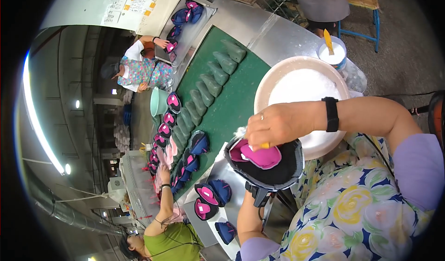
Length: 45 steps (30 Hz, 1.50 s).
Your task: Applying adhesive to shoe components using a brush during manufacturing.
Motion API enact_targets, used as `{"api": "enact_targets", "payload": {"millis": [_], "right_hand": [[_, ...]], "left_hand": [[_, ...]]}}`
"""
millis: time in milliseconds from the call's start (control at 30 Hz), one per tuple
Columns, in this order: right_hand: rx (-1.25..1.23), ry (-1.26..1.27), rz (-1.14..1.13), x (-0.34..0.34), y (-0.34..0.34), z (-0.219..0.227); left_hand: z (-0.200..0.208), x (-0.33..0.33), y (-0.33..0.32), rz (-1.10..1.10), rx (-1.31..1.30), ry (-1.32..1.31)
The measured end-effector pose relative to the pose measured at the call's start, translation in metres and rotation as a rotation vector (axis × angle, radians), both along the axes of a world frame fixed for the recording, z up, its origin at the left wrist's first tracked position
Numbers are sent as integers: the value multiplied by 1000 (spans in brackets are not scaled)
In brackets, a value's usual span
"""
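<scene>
A dark shoe upper (pixel 290 167) with a pink lining and pink insole (pixel 262 156) is tilted up in front of me, its opening toward me. My left forearm (pixel 249 214) rises to its underside. The left hand and its fingers are hidden behind the shoe upper, which appears to be held up by it. My right hand (pixel 273 125), with a black band at the wrist, is closed over the opening around a yellow-handled brush (pixel 264 145). White bristles or foam (pixel 240 132) show beside its knuckles. Under that forearm stands a pale pink basin (pixel 264 82) of white paste.
A bucket (pixel 337 61) holds white stuff and a yellow-handled tool (pixel 328 41). Grey-green shoe lasts (pixel 211 85) line the green conveyor belt (pixel 232 98), with more shoe uppers (pixel 199 143). Others lie on the nearer table (pixel 206 194). Two co-workers (pixel 174 235) (pixel 146 71) are beyond.
</scene>
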State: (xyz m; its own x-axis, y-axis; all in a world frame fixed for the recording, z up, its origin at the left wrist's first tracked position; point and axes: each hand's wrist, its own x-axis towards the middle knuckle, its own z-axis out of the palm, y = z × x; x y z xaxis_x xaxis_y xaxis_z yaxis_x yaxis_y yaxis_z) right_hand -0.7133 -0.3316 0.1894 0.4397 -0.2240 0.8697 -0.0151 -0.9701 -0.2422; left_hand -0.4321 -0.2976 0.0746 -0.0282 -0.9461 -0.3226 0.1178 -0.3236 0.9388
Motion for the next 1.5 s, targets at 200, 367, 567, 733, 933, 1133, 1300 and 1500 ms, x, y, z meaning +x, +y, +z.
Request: {"api": "enact_targets", "payload": {"millis": [200, 367, 567, 733, 933, 1133, 1300, 1500], "right_hand": [[292, 129, -88, -20, 0, -5], [643, 233, -116, -41, 1, 5], [478, -72, -113, -21, -4, 10], [673, 234, -151, -29, -10, 9], [677, 30, -398, -62, 10, 10], [831, 74, -517, -77, 24, -6], [960, 144, -477, -64, 13, -12], [1114, 90, -499, -61, 7, -22]], "left_hand": [[-3, 16, -6, -24, -22, -40], [-15, 29, -2, -31, -28, -65], [-28, 34, -8, 0, -25, -78], [-35, 69, -20, 38, -11, -82], [-14, 130, -64, 162, -91, -90], [-41, 154, -145, 225, -80, 297], [-85, 212, -194, 480, -60, 9], [-14, 230, -148, 724, -461, -1464]]}}
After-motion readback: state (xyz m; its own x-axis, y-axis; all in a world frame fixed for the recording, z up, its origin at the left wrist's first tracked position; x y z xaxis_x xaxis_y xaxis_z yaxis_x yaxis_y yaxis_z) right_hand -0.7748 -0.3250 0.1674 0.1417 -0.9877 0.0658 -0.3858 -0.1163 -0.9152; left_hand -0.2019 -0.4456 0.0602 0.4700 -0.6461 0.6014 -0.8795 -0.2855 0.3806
